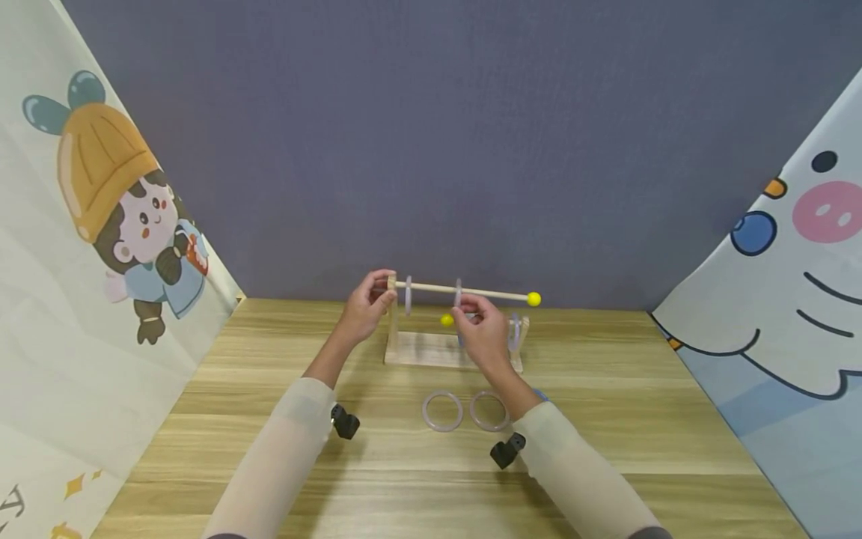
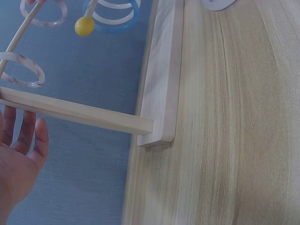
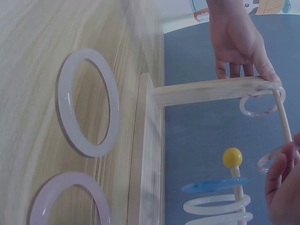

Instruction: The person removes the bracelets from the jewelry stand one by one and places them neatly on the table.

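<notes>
My left hand grips the top of the wooden stand's left post, thumb on the near side and fingers behind. From this post an upper rod runs to the right, ending in a yellow ball. One pale ring hangs on the rod close to the post. Farther along, my right hand pinches a second pale ring that encircles the rod. Below, a lower rod tipped with a yellow ball carries a blue ring and white rings.
Two pinkish rings lie flat on the wooden table in front of the stand's base. A blue ring shows partly behind my right forearm. A grey-blue wall rises behind the stand.
</notes>
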Available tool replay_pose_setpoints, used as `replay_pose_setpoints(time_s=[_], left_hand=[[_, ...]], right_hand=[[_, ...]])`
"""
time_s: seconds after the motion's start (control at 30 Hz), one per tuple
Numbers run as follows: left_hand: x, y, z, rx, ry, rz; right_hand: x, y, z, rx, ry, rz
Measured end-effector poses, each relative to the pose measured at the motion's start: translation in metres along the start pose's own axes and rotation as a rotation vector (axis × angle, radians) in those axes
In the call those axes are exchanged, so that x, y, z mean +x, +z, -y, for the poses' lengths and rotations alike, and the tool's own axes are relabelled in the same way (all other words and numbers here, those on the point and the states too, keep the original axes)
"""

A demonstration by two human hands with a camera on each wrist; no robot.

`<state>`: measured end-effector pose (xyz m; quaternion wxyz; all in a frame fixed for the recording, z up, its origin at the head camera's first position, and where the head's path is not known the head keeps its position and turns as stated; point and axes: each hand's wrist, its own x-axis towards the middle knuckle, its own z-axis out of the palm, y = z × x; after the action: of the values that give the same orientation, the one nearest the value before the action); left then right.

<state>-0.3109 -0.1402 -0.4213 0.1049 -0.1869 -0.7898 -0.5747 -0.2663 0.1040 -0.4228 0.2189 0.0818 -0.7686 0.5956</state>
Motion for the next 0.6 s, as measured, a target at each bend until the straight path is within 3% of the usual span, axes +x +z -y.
replay_pose_setpoints(time_s=[0.6], left_hand=[[0.001, 0.001, 0.002, -0.017, 0.006, -0.010]], right_hand=[[-0.001, -0.019, -0.006, 0.067, 0.020, 0.001]])
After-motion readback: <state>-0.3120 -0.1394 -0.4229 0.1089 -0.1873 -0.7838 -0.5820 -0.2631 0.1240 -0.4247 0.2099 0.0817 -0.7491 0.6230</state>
